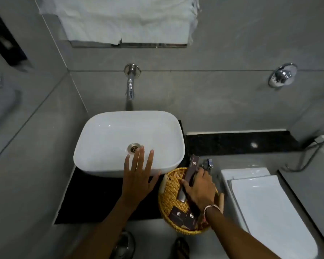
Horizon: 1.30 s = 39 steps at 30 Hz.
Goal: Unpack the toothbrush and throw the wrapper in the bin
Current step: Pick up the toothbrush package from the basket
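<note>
A white basin [120,139] sits on a dark surface [94,199] below a wall tap [130,85], with a closed white toilet lid [269,208] off to the right. Between basin and toilet, a round wicker basket [171,200] rests at the edge of the surface, holding small dark boxes [177,216] near its front rim. The left hand [138,176] hovers flat over the basin's front edge, its fingers [149,161] spread wide and holding nothing. The right hand [199,189] reaches into the basket, a pale band at its wrist. The long dark toothbrush box [190,172] leans up out of the basket, its top end poking past the far rim towards the basin's corner. The right hand's fingers [186,185] are closed around the box's middle, thumb on its left side, the other fingers wrapped across its right; the lower end shows below the thumb, inside the basket.
</note>
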Tool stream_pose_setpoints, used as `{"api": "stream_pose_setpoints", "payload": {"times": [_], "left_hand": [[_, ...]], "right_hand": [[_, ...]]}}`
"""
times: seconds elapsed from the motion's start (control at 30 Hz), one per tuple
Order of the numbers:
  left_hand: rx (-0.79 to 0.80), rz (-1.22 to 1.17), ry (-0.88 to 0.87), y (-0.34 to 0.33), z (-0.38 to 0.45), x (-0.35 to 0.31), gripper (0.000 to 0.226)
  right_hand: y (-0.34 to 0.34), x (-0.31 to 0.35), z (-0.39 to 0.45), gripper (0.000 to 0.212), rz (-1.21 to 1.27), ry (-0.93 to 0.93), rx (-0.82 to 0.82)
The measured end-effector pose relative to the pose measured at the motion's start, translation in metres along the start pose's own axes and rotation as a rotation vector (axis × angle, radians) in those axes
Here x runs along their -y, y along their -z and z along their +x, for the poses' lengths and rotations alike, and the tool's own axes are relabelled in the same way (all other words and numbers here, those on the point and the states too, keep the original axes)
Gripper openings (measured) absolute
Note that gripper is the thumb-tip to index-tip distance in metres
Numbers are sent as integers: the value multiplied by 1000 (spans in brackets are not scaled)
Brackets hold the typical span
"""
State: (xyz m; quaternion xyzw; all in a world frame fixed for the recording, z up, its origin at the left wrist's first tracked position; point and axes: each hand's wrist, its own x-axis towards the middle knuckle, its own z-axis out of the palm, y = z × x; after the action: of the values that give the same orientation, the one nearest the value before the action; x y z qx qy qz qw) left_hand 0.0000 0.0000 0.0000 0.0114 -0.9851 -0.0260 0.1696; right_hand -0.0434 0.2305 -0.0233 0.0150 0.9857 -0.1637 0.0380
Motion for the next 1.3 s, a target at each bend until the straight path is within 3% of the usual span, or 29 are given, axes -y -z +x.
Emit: {"api": "stream_pose_setpoints", "payload": {"times": [0.13, 0.27, 0.37, 0.47, 0.57, 0.7, 0.87, 1.1, 1.3], "left_hand": [[50, 8, 12, -3, -5, 3, 79], [86, -66, -3, 4, -5, 1, 76], [38, -362, 20, 16, -2, -6, 64], [-17, -843, 202, 38, 8, -15, 46], [34, -1218, 412, 64, 25, -17, 39], [78, -1508, 434, 84, 29, -12, 31], [2, -1614, 565, 85, 20, -3, 27], [-58, -1694, 571, 82, 6, 8, 24], [-143, -1712, 609, 72, 0, 4, 22]], "right_hand": [[0, 8, 3, 72, 164, -142, 83], [0, 8, 8, 46, 470, -279, 162], [4, 6, 6, 33, 661, -285, 77], [24, 6, 7, 41, 738, -43, 70], [55, 12, 17, 48, 564, 255, 91], [91, 33, 33, 48, 252, 522, 4], [119, 58, 40, 50, 57, 631, 3], [144, 81, 35, 52, -157, 706, 2], [168, 104, 22, 48, -146, 735, -106]]}}
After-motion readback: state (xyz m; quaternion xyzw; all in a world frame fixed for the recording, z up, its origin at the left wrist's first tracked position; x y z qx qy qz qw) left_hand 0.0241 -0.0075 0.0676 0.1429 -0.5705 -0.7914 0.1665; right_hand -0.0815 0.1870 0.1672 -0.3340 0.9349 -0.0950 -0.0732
